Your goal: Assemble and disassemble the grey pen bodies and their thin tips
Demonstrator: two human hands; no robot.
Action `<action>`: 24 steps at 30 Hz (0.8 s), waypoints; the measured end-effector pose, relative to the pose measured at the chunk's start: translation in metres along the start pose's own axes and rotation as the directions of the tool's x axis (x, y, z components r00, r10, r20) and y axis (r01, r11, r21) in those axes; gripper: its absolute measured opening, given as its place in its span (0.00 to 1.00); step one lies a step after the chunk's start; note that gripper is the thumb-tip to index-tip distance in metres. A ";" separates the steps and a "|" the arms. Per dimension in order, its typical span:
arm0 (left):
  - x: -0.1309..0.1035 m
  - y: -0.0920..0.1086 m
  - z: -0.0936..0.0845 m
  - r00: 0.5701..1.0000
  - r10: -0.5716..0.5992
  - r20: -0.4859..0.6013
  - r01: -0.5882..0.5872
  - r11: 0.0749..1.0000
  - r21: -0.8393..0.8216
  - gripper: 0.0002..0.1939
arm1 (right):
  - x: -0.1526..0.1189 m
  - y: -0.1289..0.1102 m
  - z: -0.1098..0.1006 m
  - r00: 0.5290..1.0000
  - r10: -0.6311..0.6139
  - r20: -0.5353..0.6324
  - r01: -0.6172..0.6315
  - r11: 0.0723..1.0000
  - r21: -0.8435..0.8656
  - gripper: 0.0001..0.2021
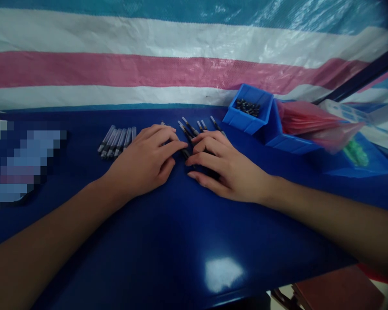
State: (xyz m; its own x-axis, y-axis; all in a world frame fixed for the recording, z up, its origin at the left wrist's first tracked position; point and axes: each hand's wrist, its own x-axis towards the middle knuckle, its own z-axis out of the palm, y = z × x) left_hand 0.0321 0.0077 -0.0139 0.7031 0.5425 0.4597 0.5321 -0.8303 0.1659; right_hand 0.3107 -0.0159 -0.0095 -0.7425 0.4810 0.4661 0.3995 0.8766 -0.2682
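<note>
Several slim dark pens or pen-like tubes with clear, pale tips (188, 125) lie on the blue table between and beyond my hands. My left hand (145, 157) rests palm down at their left side, its index finger reaching toward the pens and its thumb apart. On the other side, my right hand (224, 165) is bent over the pens with fingers spread, the fingertips at or touching their dark ends. Parts of the pens are hidden under both hands. Left of my left hand lies a neat row of clear tubes with dark ends (116, 140), partly covered by that hand.
A blue bin (245, 122) of small dark parts stands at the back right. Beside it, another blue bin (289, 144) holds red plastic bags (310, 120). Farther right is a green bundle (356, 153). A blurred-out phone-like slab (29, 165) lies left. Striped sheeting (116, 71) hangs behind.
</note>
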 end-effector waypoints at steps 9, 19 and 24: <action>0.000 0.000 0.001 1.000 0.003 -0.009 -0.003 1.000 -0.014 0.22 | 0.000 -0.002 -0.001 0.994 0.074 -0.083 -0.071 0.996 0.045 0.08; 0.003 0.011 -0.007 0.999 0.022 -0.048 -0.025 0.997 -0.067 0.33 | -0.003 -0.007 -0.006 0.965 -0.013 -0.262 0.023 0.999 0.036 0.08; 0.006 0.015 -0.013 0.995 -0.063 -0.081 0.066 0.997 0.027 0.24 | -0.003 -0.009 -0.008 0.966 -0.056 -0.252 0.066 0.997 0.029 0.11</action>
State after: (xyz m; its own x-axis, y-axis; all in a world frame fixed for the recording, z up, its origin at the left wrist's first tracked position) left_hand 0.0377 -0.0031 0.0025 0.6278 0.5818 0.5171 0.5896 -0.7892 0.1720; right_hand 0.3138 -0.0246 -0.0017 -0.6043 0.4185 0.6780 0.3341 0.9056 -0.2613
